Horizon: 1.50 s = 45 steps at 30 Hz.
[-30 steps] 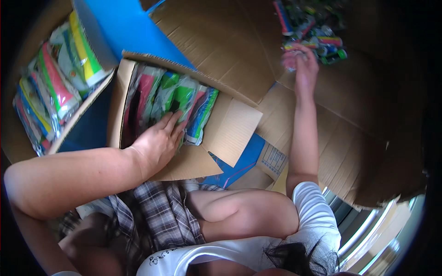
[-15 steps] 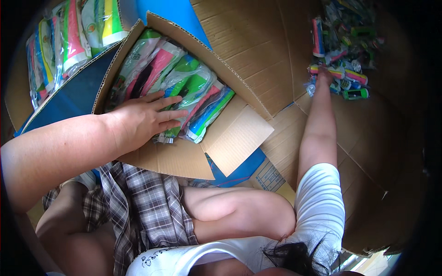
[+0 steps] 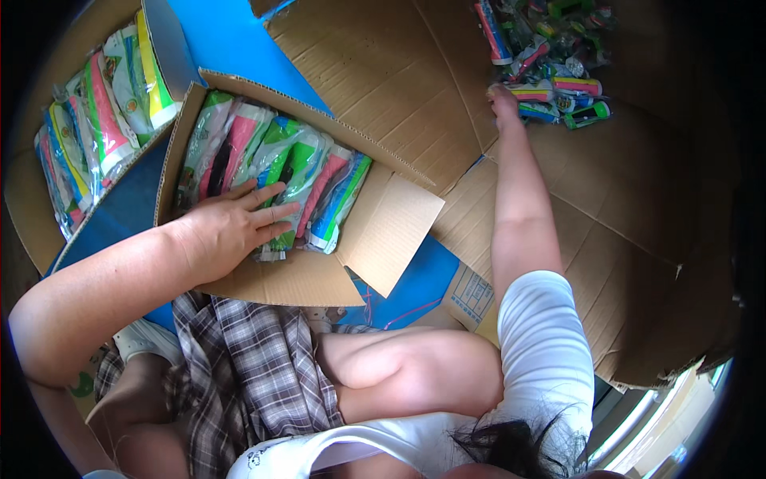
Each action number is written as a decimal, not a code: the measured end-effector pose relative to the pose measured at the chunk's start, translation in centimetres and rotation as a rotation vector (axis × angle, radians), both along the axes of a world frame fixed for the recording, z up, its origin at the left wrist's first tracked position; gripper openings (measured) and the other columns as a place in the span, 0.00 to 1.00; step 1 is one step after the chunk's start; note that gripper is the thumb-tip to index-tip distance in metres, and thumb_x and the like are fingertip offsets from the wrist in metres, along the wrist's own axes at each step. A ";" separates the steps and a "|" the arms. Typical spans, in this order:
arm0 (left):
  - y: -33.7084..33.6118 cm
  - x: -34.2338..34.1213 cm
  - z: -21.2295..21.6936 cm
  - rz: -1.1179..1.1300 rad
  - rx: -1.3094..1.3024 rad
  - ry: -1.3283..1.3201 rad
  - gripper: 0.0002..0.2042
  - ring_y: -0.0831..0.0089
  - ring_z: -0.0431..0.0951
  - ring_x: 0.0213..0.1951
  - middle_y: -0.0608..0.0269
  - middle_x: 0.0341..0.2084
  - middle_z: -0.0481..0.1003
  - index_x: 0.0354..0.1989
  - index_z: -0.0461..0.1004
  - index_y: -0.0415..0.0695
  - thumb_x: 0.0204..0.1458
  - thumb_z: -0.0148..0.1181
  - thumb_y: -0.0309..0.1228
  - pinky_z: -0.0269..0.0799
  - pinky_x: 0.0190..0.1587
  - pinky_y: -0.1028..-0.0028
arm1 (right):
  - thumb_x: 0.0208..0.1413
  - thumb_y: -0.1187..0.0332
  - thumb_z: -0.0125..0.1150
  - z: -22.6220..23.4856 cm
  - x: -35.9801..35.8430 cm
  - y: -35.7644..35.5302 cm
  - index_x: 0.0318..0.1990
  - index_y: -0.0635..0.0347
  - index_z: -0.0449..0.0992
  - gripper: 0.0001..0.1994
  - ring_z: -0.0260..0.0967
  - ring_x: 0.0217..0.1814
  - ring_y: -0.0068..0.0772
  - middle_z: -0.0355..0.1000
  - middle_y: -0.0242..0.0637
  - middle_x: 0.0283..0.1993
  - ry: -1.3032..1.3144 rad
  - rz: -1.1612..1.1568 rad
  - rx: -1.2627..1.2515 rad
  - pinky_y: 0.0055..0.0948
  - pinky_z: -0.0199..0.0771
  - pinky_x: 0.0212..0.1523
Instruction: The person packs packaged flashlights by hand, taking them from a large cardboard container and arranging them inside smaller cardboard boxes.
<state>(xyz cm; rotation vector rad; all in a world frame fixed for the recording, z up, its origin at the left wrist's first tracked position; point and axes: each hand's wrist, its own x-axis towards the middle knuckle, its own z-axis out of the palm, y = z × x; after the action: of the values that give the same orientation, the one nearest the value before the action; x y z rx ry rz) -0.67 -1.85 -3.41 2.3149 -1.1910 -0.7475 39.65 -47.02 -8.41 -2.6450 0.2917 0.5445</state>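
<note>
My left hand (image 3: 235, 231) lies on the front of a row of clear-wrapped packets (image 3: 291, 172), its fingers spread and grasping nothing. The slim packets, striped green, pink, blue and white, lean side by side in an open cardboard box (image 3: 279, 283). At the far right, my stretched-out right hand (image 3: 503, 105) is closed at the left end of a yellow, pink and white wrapped packet (image 3: 531, 93). Its fingertips are partly hidden. That packet lies at the near edge of a loose pile of similar packets (image 3: 586, 113) inside a large carton (image 3: 590, 191).
A second cardboard box (image 3: 24, 211) with packets standing in it is at the far left. Blue sheeting (image 3: 239, 44) shows between the boxes. A raised flap (image 3: 395, 227) sticks out from the nearer box. My bent knee (image 3: 447, 367) is close below.
The view has shifted, so the boxes and pile sit differently in it. My right hand has closed at the packet's end, and packets around it have moved slightly. My left hand stays on the row.
</note>
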 end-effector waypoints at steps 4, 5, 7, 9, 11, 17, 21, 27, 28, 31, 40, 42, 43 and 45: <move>0.5 -1.5 0.2 -0.015 0.033 0.055 0.31 0.63 0.42 0.69 0.68 0.68 0.44 0.65 0.53 0.50 0.50 0.49 0.32 0.38 0.69 0.62 | 0.48 0.67 0.61 -1.5 -11.1 6.2 0.47 0.64 0.74 0.18 0.72 0.40 0.35 0.74 0.45 0.41 -0.223 0.341 -0.214 0.30 0.70 0.42; 0.3 -1.2 0.3 -0.009 0.035 0.018 0.30 0.62 0.42 0.69 0.67 0.68 0.44 0.65 0.53 0.50 0.50 0.48 0.32 0.38 0.69 0.62 | 0.49 0.69 0.59 -1.7 -13.5 5.8 0.50 0.62 0.71 0.19 0.73 0.39 0.34 0.74 0.45 0.38 -0.237 0.322 0.023 0.29 0.72 0.41; 0.6 -2.0 0.5 -0.006 0.051 0.035 0.30 0.62 0.42 0.69 0.67 0.68 0.44 0.65 0.53 0.50 0.50 0.48 0.32 0.38 0.68 0.61 | 0.49 0.77 0.55 -1.1 -19.5 9.8 0.59 0.58 0.62 0.26 0.72 0.39 0.24 0.73 0.37 0.38 -0.061 0.419 -0.093 0.23 0.71 0.41; 0.5 -1.2 1.0 -0.043 0.041 0.016 0.29 0.62 0.42 0.68 0.66 0.68 0.44 0.65 0.54 0.50 0.51 0.47 0.31 0.39 0.68 0.61 | 0.46 0.77 0.55 0.2 -20.4 10.8 0.62 0.52 0.60 0.31 0.71 0.35 0.25 0.72 0.36 0.35 0.084 0.434 -0.012 0.24 0.72 0.38; 0.4 -1.0 1.4 -0.038 0.044 0.011 0.29 0.61 0.42 0.68 0.66 0.68 0.44 0.65 0.54 0.49 0.51 0.46 0.31 0.39 0.68 0.61 | 0.44 0.74 0.58 2.1 -19.8 12.5 0.63 0.50 0.58 0.34 0.70 0.38 0.35 0.71 0.39 0.36 -0.056 0.645 -0.421 0.34 0.72 0.39; -0.5 -0.5 1.7 -0.052 0.093 0.022 0.30 0.60 0.43 0.68 0.65 0.68 0.43 0.66 0.52 0.49 0.50 0.47 0.32 0.40 0.68 0.61 | 0.39 0.64 0.67 1.7 -14.0 12.0 0.51 0.44 0.70 0.26 0.57 0.54 0.46 0.62 0.43 0.48 -0.333 0.846 -0.893 0.53 0.64 0.49; -1.1 -0.2 1.8 -0.083 0.135 -0.029 0.31 0.60 0.42 0.68 0.64 0.68 0.42 0.66 0.51 0.49 0.50 0.48 0.33 0.40 0.68 0.61 | 0.48 0.70 0.60 1.3 -10.6 8.5 0.52 0.44 0.64 0.22 0.63 0.51 0.53 0.60 0.47 0.50 -0.235 0.894 -0.776 0.47 0.69 0.46; -1.3 -0.3 2.5 -0.109 0.185 0.007 0.32 0.60 0.41 0.69 0.63 0.69 0.40 0.67 0.49 0.48 0.51 0.48 0.34 0.39 0.68 0.61 | 0.56 0.51 0.51 13.3 -15.4 17.3 0.43 0.61 0.62 0.21 0.73 0.32 0.53 0.73 0.51 0.30 -0.331 0.665 -0.655 0.46 0.71 0.32; -1.5 -0.2 2.7 -0.118 0.197 0.004 0.32 0.60 0.41 0.69 0.63 0.69 0.40 0.67 0.49 0.48 0.51 0.48 0.34 0.39 0.68 0.61 | 0.55 0.48 0.51 17.0 -17.3 17.9 0.42 0.61 0.66 0.23 0.73 0.32 0.54 0.73 0.51 0.31 -0.419 0.676 -0.487 0.44 0.72 0.33; -1.5 -1.3 1.7 -0.106 0.198 -0.026 0.31 0.60 0.42 0.68 0.63 0.68 0.41 0.67 0.49 0.48 0.52 0.47 0.34 0.40 0.68 0.61 | 0.51 0.64 0.61 25.2 -25.4 23.3 0.50 0.64 0.68 0.21 0.73 0.34 0.26 0.74 0.36 0.34 -0.050 0.337 0.347 0.27 0.74 0.39; -2.4 -0.5 1.6 -0.057 0.137 -0.072 0.30 0.60 0.45 0.68 0.63 0.68 0.44 0.66 0.51 0.48 0.52 0.46 0.34 0.42 0.67 0.61 | 0.49 0.56 0.60 10.6 -29.3 21.9 0.35 0.70 0.69 0.21 0.66 0.13 0.28 0.71 0.41 0.22 0.371 0.488 0.052 0.27 0.65 0.12; -2.3 -0.6 1.5 -0.060 0.146 -0.091 0.30 0.60 0.45 0.68 0.62 0.68 0.45 0.65 0.52 0.47 0.52 0.46 0.34 0.43 0.67 0.61 | 0.48 0.57 0.60 9.7 -29.7 22.7 0.34 0.70 0.69 0.20 0.68 0.14 0.30 0.71 0.42 0.21 0.377 0.404 0.093 0.30 0.69 0.15; -2.3 -0.6 1.5 -0.065 0.146 -0.094 0.30 0.60 0.45 0.68 0.62 0.68 0.45 0.65 0.52 0.47 0.52 0.46 0.34 0.43 0.67 0.61 | 0.48 0.59 0.59 9.2 -29.9 23.0 0.34 0.70 0.69 0.19 0.68 0.14 0.30 0.72 0.43 0.22 0.342 0.410 0.134 0.30 0.70 0.17; -2.6 -0.4 1.8 -0.068 0.149 -0.112 0.30 0.59 0.46 0.67 0.61 0.67 0.46 0.65 0.52 0.46 0.52 0.47 0.34 0.44 0.67 0.61 | 0.46 0.60 0.59 6.6 -31.0 22.8 0.34 0.70 0.69 0.18 0.72 0.19 0.40 0.73 0.50 0.25 0.133 0.491 0.056 0.37 0.75 0.25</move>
<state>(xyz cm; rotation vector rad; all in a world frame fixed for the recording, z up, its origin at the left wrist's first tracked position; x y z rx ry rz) -1.07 -4.48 -1.56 2.4765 -1.3094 -0.7630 8.60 -24.23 -1.83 -2.6270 -0.3426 0.8670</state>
